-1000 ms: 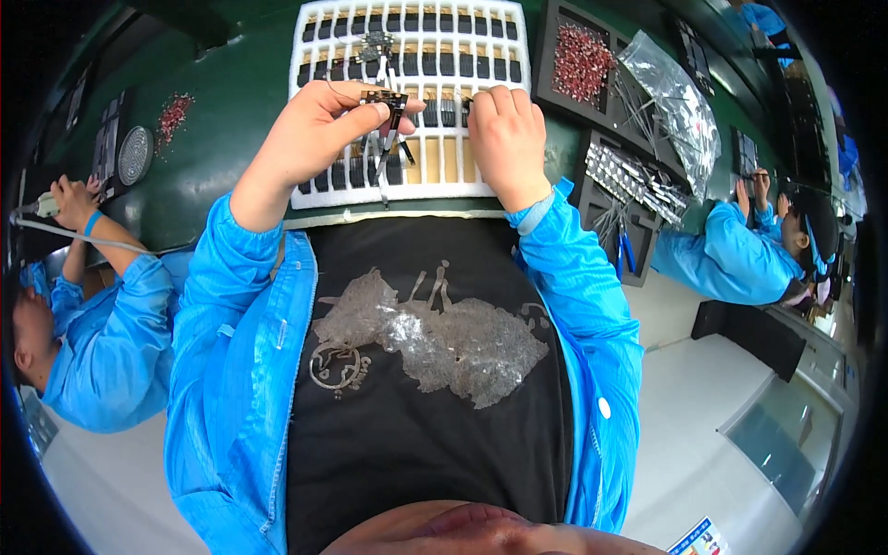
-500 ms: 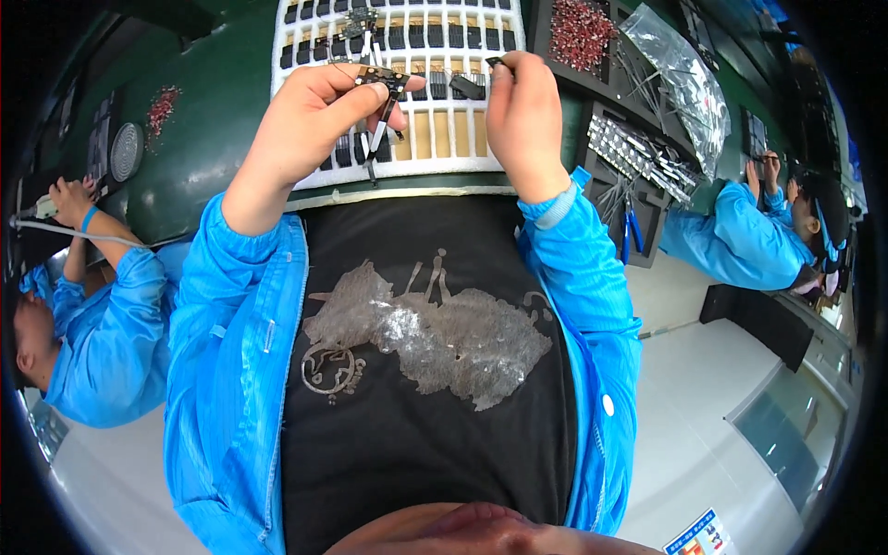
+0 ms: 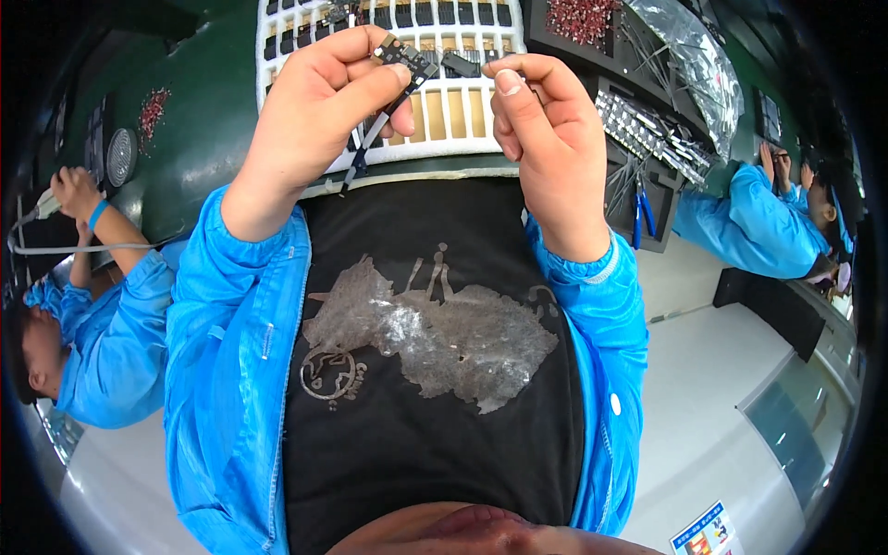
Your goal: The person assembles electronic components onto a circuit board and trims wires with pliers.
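Observation:
My left hand (image 3: 324, 116) pinches a small black circuit board (image 3: 405, 63) between thumb and fingers. From the board a narrow white and black strip (image 3: 368, 139) hangs down past the tray's near edge. To its right my right hand (image 3: 560, 139) is closed in a pinch, thumb against forefinger; anything between those fingertips is too small to make out. Beneath both hands lies a white slotted foam tray (image 3: 453, 146) with rows of black parts in its slots. A loose black rectangular part (image 3: 460, 65) rests on it, close to my right fingertips.
At the right, dark trays hold small red parts (image 3: 581, 20), silver metal strips (image 3: 647, 134) and blue-handled pliers (image 3: 644, 215). A clear plastic bag (image 3: 694, 65) lies over them. Co-workers in blue sit at left (image 3: 116, 342) and right (image 3: 754, 227). More red parts (image 3: 153, 113) lie on the green table.
My right hand has turned over and come nearer my body; the small black piece at its fingertips no longer shows. My left hand has risen slightly and tilted the circuit board.

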A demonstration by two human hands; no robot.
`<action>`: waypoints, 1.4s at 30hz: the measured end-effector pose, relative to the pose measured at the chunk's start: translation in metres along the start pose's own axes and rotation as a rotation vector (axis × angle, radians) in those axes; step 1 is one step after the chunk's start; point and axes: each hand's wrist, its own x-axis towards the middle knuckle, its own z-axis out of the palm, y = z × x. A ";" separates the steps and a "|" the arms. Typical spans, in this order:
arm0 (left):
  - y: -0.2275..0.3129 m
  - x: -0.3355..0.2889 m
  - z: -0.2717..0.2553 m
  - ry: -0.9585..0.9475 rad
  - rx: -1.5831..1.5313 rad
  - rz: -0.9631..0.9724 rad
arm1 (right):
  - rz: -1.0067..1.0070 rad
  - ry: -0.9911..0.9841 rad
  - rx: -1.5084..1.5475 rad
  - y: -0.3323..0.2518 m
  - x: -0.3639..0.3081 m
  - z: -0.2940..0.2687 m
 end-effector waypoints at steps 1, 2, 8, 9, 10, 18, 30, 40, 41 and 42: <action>0.001 0.001 0.001 -0.012 -0.010 -0.001 | 0.005 0.007 0.006 0.000 -0.001 0.000; 0.001 0.002 0.002 -0.018 0.014 0.003 | -0.033 -0.003 -0.053 0.001 -0.002 -0.001; 0.003 -0.001 0.009 -0.004 0.042 -0.009 | -0.207 -0.004 -0.296 0.002 -0.005 0.002; 0.004 -0.001 0.009 -0.005 0.045 -0.002 | -0.203 -0.003 -0.292 0.003 -0.006 0.003; 0.002 -0.002 0.009 -0.005 0.047 -0.007 | -0.214 -0.006 -0.310 0.002 -0.006 0.005; -0.006 -0.005 0.007 0.043 0.087 0.025 | -0.217 -0.069 -0.378 -0.007 -0.009 0.012; -0.016 -0.008 0.011 0.085 0.007 0.092 | -0.193 -0.035 -0.361 -0.003 -0.008 0.019; -0.016 -0.010 0.022 0.167 0.043 0.143 | -0.354 0.048 -0.473 0.005 -0.007 0.022; -0.009 -0.010 0.027 0.181 -0.095 0.049 | -0.336 0.043 -0.469 0.004 -0.008 0.021; -0.006 -0.010 0.032 0.199 -0.231 -0.046 | -0.334 0.041 -0.465 0.002 -0.009 0.019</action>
